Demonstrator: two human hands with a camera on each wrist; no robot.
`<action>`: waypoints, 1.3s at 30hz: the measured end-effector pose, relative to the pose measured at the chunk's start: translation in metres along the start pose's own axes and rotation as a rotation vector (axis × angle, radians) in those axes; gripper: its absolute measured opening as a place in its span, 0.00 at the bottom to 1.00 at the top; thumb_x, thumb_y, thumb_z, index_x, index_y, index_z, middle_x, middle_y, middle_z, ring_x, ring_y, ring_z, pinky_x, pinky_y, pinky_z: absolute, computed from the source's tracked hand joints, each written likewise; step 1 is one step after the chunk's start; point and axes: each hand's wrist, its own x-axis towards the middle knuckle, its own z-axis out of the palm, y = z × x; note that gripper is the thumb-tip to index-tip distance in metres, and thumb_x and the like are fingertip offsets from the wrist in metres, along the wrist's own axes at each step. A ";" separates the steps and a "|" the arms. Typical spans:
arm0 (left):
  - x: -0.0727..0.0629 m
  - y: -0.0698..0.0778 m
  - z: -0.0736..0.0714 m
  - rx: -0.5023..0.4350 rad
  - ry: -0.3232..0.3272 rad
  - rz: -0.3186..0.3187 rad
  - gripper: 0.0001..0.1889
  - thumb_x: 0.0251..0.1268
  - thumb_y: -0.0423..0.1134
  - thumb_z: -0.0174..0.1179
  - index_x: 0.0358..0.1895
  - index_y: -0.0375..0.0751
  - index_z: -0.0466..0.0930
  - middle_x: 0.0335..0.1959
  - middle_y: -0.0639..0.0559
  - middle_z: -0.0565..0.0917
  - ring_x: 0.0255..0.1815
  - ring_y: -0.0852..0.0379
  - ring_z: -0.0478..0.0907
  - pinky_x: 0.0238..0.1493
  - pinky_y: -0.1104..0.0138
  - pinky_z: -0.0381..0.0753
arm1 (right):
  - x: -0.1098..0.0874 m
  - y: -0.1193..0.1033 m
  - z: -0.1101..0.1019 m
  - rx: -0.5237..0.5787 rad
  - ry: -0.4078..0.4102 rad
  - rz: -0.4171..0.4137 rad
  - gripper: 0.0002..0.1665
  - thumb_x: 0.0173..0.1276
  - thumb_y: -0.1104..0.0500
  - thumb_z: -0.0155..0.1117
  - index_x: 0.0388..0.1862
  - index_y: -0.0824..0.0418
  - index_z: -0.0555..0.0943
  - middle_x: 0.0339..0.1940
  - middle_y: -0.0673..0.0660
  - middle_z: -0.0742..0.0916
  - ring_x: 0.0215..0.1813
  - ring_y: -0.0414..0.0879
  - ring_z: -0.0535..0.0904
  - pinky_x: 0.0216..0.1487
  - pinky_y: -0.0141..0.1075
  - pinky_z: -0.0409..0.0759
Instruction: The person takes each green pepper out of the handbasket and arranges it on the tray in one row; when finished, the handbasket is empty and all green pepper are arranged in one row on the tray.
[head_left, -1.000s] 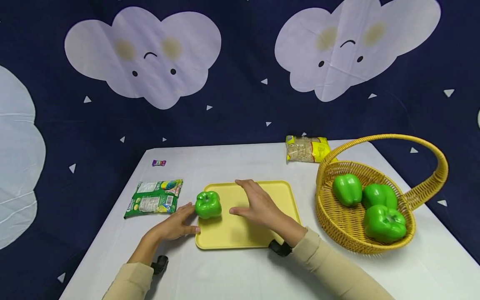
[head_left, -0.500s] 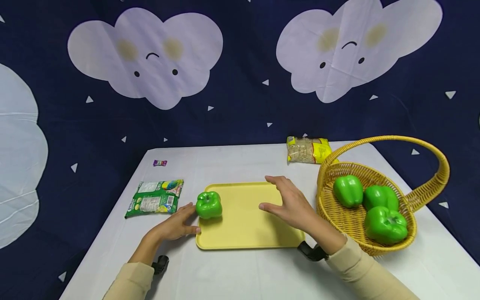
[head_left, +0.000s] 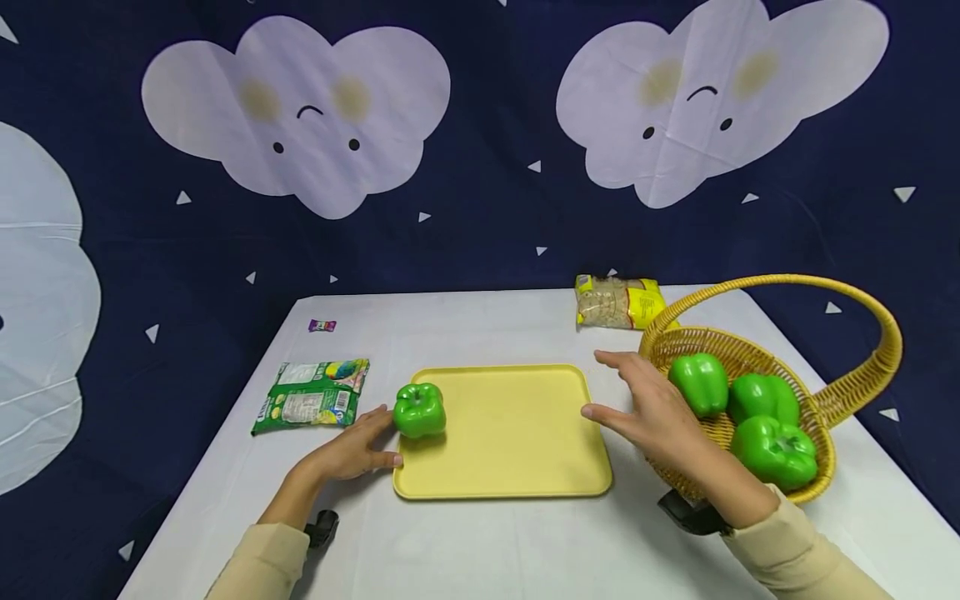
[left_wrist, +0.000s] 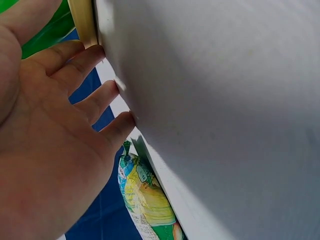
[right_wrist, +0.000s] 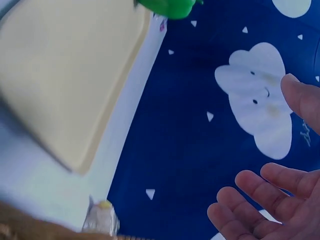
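A green bell pepper sits on the left end of the yellow tray. Beside that end rests my left hand, fingers extended, its thumb at the tray's edge; whether a finger touches the pepper I cannot tell. In the left wrist view, fingertips meet the white tabletop. My right hand hovers between the tray and the wicker basket, thumb and fingers spread, holding nothing. Inside the basket lie a green pepper, another pepper behind, and a third pepper in front.
Left of the tray lies a green snack packet, with a small purple wrapped sweet farther back. A yellow-and-clear bag lies at the back right. The basket's tall handle arches over it. Dark cloud-printed cloth hangs behind the table.
My right hand has moved right, from above the tray to the basket's left side, fingers still spread. The left hand and the pepper on the tray have stayed in place.
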 end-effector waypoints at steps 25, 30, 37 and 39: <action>0.001 0.001 0.000 0.003 -0.002 -0.027 0.45 0.53 0.52 0.67 0.72 0.39 0.57 0.75 0.37 0.55 0.77 0.36 0.43 0.74 0.41 0.44 | -0.023 0.057 -0.044 -0.052 0.033 0.130 0.38 0.60 0.48 0.68 0.64 0.65 0.69 0.58 0.67 0.77 0.59 0.64 0.70 0.52 0.61 0.70; 0.000 0.001 0.000 -0.004 -0.004 -0.025 0.45 0.53 0.53 0.67 0.72 0.39 0.57 0.75 0.37 0.55 0.77 0.36 0.43 0.74 0.40 0.44 | -0.020 0.066 -0.049 -0.061 0.022 0.162 0.39 0.61 0.47 0.67 0.64 0.67 0.68 0.57 0.70 0.76 0.57 0.65 0.71 0.50 0.60 0.71; 0.000 0.001 0.000 -0.007 -0.005 -0.018 0.45 0.54 0.52 0.66 0.72 0.39 0.57 0.75 0.37 0.55 0.77 0.36 0.43 0.74 0.41 0.43 | -0.010 0.072 -0.057 -0.096 0.019 0.166 0.39 0.62 0.46 0.66 0.64 0.66 0.68 0.59 0.71 0.76 0.57 0.66 0.70 0.48 0.60 0.71; 0.000 0.001 0.000 -0.003 -0.006 -0.017 0.45 0.54 0.53 0.66 0.72 0.39 0.56 0.75 0.37 0.54 0.77 0.36 0.43 0.74 0.40 0.44 | -0.007 0.074 -0.059 -0.107 0.010 0.169 0.39 0.62 0.45 0.65 0.65 0.66 0.68 0.60 0.71 0.75 0.57 0.66 0.70 0.48 0.59 0.71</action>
